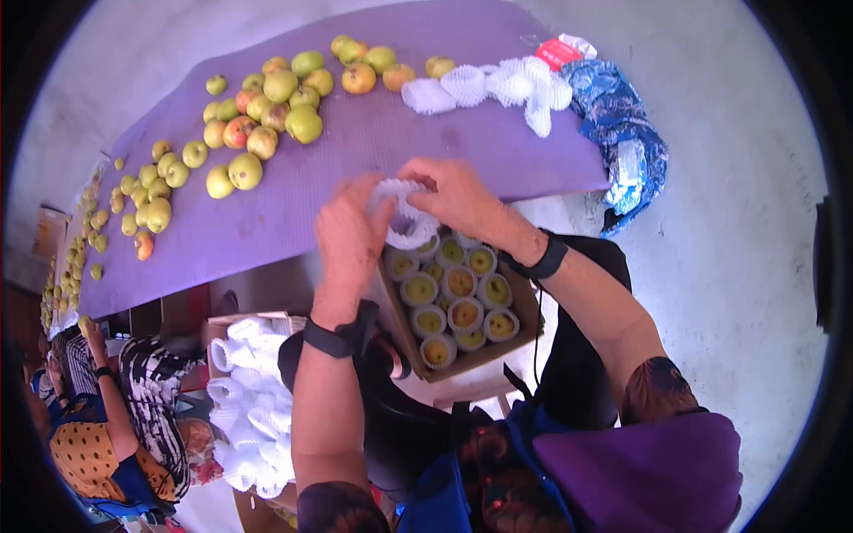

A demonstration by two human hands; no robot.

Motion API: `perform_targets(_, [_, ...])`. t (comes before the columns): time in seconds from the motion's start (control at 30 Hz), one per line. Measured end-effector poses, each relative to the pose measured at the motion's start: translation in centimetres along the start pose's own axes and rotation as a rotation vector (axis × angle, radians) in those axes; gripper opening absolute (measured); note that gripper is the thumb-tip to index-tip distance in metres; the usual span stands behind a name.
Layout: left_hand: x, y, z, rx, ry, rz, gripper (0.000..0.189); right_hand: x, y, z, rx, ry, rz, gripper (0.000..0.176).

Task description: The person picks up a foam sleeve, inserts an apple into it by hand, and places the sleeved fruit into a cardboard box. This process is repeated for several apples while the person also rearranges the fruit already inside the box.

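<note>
A white foam net sleeve [411,240] is stretched into a ring between my hands, above the table's near edge. My left hand [345,235] grips its left side, with the thumb at the opening. My right hand [458,197] pinches the upper right rim. Purple shows through the ring, and I make out no fruit inside. Just below stands a cardboard carton [475,362] packed with sleeved apples [461,282]. Loose green and reddish apples [280,86] lie across the purple table [293,226], beyond my left hand.
Several foam sleeves [466,86] lie at the table's far right, beside a blue patterned cloth [613,115]. A heap of white sleeves [253,400] fills a box at lower left. Another person [107,435] sits at the left, one hand holding an apple [85,322].
</note>
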State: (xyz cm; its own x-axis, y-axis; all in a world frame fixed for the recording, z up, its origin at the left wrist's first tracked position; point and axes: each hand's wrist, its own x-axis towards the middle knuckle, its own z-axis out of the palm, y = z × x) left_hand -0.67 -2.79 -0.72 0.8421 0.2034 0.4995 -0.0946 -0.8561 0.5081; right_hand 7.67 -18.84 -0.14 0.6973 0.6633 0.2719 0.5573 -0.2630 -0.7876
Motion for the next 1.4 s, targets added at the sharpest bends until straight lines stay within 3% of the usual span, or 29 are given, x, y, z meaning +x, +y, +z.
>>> perform_targets(0.23, [0.1, -1.2, -0.4, -0.079, -0.005, -0.026, 0.024, 0.2, 0.6, -0.2, 0.111, 0.063, -0.071, 0.029])
perform_targets(0.37, [0.4, -1.4, -1.1, -0.137, -0.038, -0.189, 0.025, 0.0, 1.0, -1.2, 0.234, 0.114, -0.002, 0.03])
perform_targets(0.47, [1.0, -2.3, -2.1, -0.102, 0.092, -0.244, 0.029, -0.1, 1.5, -1.2, 0.365, 0.223, -0.003, 0.027])
perform_targets(0.6, [1.8, -3.8, -3.5, -0.052, 0.183, -0.337, 0.035, -0.6, 1.4, -1.7, 0.25, 0.22, -0.023, 0.024])
perform_targets(0.8, [1.8, -3.5, -3.1, 0.076, 0.127, -0.259, 0.036, -0.9, 3.6, -1.6, 0.123, 0.078, 0.039, 0.022])
perform_targets(0.97, [1.9, -3.8, -2.9, 0.072, 0.13, -0.226, 0.037, -0.3, 5.5, -1.2, 0.214, 0.133, 0.168, 0.02])
perform_targets(1.07, [1.7, -4.1, -2.7, 0.037, 0.15, -0.182, 0.037, -0.5, 6.0, -0.3, 0.281, 0.227, 0.114, 0.018])
perform_targets(1.17, [1.3, -3.9, -2.7, -0.038, 0.098, -0.172, 0.037, -0.3, 6.6, -0.6, 0.461, 0.188, 0.147, 0.015])
perform_targets(1.4, [1.4, -4.4, -3.0, -0.041, 0.107, -0.212, 0.035, -0.1, 5.7, -1.0, 0.359, 0.181, 0.205, 0.016])
